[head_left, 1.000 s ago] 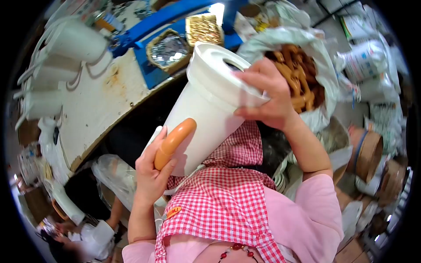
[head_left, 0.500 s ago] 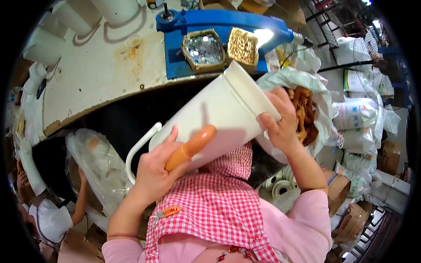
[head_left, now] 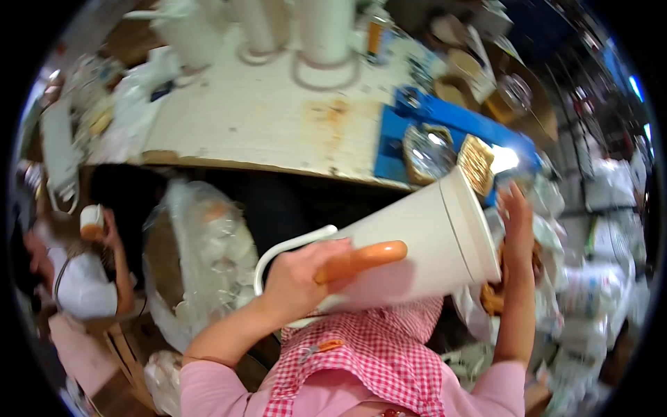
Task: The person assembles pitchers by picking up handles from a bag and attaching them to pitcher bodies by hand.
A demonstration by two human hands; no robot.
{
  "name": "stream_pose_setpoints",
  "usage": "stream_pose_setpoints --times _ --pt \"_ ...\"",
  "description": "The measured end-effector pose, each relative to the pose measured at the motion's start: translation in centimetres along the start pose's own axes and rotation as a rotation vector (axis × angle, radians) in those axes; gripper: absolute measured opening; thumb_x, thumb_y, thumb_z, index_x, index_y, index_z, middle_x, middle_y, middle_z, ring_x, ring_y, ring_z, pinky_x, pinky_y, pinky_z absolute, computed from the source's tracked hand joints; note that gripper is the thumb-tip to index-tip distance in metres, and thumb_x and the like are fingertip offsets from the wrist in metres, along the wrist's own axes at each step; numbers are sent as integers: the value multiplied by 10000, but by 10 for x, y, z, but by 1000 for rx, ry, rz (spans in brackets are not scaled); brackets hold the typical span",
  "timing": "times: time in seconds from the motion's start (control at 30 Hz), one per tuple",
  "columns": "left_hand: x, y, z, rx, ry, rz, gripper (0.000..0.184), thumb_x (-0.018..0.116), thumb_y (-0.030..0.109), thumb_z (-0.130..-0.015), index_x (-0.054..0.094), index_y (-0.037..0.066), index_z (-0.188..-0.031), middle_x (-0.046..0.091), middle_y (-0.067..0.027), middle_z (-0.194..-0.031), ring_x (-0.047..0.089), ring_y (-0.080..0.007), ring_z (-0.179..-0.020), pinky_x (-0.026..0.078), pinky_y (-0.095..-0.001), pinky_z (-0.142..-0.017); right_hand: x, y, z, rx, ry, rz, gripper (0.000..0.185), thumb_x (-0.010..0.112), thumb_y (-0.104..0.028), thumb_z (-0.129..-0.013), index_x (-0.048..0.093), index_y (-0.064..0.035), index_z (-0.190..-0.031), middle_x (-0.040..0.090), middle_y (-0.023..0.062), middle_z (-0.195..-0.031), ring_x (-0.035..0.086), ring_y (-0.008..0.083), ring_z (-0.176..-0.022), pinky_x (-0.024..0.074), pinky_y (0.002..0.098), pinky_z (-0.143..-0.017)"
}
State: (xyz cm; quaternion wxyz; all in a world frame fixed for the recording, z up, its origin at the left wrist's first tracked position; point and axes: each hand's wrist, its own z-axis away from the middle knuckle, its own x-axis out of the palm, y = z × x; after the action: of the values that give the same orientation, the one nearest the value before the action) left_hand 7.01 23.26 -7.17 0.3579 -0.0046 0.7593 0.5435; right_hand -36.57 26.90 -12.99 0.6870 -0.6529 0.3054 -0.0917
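Note:
A tall white plastic jug [head_left: 410, 236] lies tilted across my lap, its wide rim toward the right and a thin white loop [head_left: 288, 250] at its lower end. My left hand [head_left: 302, 274] is closed around a curved orange-brown plastic handle [head_left: 368, 258], which lies against the jug's side. My right hand [head_left: 515, 208] is off the jug, beyond its rim, with fingers stretched out and slightly blurred. It is close to a box of small gold-coloured pieces [head_left: 476, 163]. Beside that stands a box of silvery pieces [head_left: 427, 154].
A blue metal fixture [head_left: 451, 115] carries the boxes on the white table [head_left: 257, 132]. More white jugs [head_left: 325, 31] stand at the back. A bag of orange-brown handles [head_left: 495, 300] sits at right, a clear plastic bag [head_left: 208, 243] at left. Another person [head_left: 87, 285] holds a white-and-orange object.
My right hand has let go of the jug's rim and moved up and right toward the boxes. The view has shifted left. My left hand keeps the orange-brown handle.

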Motion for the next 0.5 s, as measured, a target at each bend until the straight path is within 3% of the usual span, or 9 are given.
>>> stream_pose_setpoints --times 0.03,0.07,0.1,0.13,0.17,0.23,0.3,0.37,0.5 --pt "-29 1 -3 -26 83 -59 422 852 143 -763 708 70 -1153 735 -140 -1062 725 -314 -923 586 -362 -802 2 1 1 125 -80 -131 535 398 -442 -1072 464 -110 -1486 639 79 -1200 632 171 -933 508 340 -863" --pt "-64 5 -5 -104 128 15 387 816 11 -772 714 43 -1143 723 -111 -1096 706 -215 -928 573 -326 -868 1 1 8 261 -153 -242 565 406 -472 -1066 432 -112 -1500 638 78 -1200 642 168 -907 524 332 -828" --pt "-105 14 -9 -123 157 -59 403 804 -15 -764 710 30 -1153 729 -106 -1083 708 -185 -871 591 -310 -776 10 2 20 321 -207 -343 578 414 -500 -1059 445 -103 -1477 646 74 -1175 643 164 -883 531 322 -799" --pt "-143 15 -14 106 244 -352 404 780 -40 -747 710 21 -1140 732 -107 -1034 716 -191 -797 589 -303 -680 23 7 31 384 -254 -445 593 421 -528 -1052 458 -94 -1454 653 70 -1149 644 159 -859 538 311 -769" --pt "-172 22 -28 264 286 -716 418 820 85 -725 711 55 -1128 700 -84 -855 680 -234 -702 551 -340 -613 30 21 38 422 -272 -489 597 438 -540 -1044 477 -81 -1423 655 65 -1130 643 158 -857 538 305 -768" --pt "-213 30 -53 410 211 -1405 331 697 110 -744 705 88 -1074 544 -15 -745 556 -188 -578 418 -337 -493 50 43 53 493 -301 -544 555 438 -526 -1052 513 -74 -1365 659 59 -1090 642 167 -839 539 313 -758" --pt "-250 -16 -85 475 169 -1718 114 633 160 -763 651 117 -868 571 -10 -836 582 -170 -748 446 -326 -687 72 47 62 561 -309 -585 488 426 -485 -1070 541 -77 -1312 663 60 -1053 642 176 -826 543 322 -748" --pt "-293 -87 -114 441 11 -1960 69 642 165 -744 680 141 -796 607 2 -892 580 -169 -914 403 -334 -900 89 47 69 565 -362 -619 450 462 -427 -1070 535 -57 -1315 664 76 -1054 644 172 -827 546 317 -747" --pt "-349 -206 -143 236 -274 -2085 117 630 177 -797 720 154 -869 633 7 -971 558 -185 -1056 391 -357 -956 99 28 70 574 -343 -600 394 460 -355 -1080 529 -45 -1313 663 88 -1047 644 170 -825 547 320 -744"
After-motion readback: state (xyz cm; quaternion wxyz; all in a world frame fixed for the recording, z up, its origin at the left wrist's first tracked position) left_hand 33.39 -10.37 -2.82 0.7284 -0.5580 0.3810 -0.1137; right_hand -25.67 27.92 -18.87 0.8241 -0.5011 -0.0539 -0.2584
